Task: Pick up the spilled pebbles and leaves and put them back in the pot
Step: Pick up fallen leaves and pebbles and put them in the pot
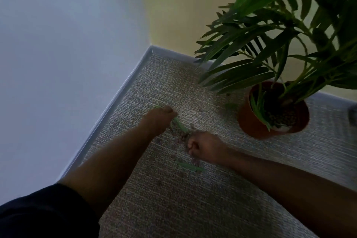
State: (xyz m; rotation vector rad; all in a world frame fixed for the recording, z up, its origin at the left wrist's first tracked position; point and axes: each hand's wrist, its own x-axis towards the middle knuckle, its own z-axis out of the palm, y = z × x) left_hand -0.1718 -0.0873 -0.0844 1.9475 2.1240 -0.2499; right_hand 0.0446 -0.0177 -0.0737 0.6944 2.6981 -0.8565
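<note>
Head view, dim and slightly blurred. Nearest the camera, a dark sleeve (44, 212) fills the lower left corner, cut off by the frame edge; the left forearm runs from it up and to the right across the carpet (173, 208). The right forearm enters from the lower right, its upper part out of frame. Between the two hands, a loose leaf (190, 166) lies flat on the carpet just below the right hand (205, 146), with a few pebbles beside it that blur makes hard to count. The right hand is curled into a fist, knuckles toward the left, resting on or just above the carpet; whether it holds anything inside cannot be told. The main scatter of pebbles (178, 137) lies between the hands, touching or nearly touching both. The left hand (157, 120) reaches down over this scatter, back of the hand to the camera; its fingers are hidden beneath it, so its grip cannot be told, though a second leaf (180, 125) emerges from under it, pointing toward the right hand. Farther right, the pot (249, 121) stands upright on the carpet near the baseboard (116, 102), well apart from the spill; pebbles are visible inside. The plant (270, 25) overhangs the pot, hiding part of the rim, and is cut off at the top and right. Two walls meet at the corner behind.
</note>
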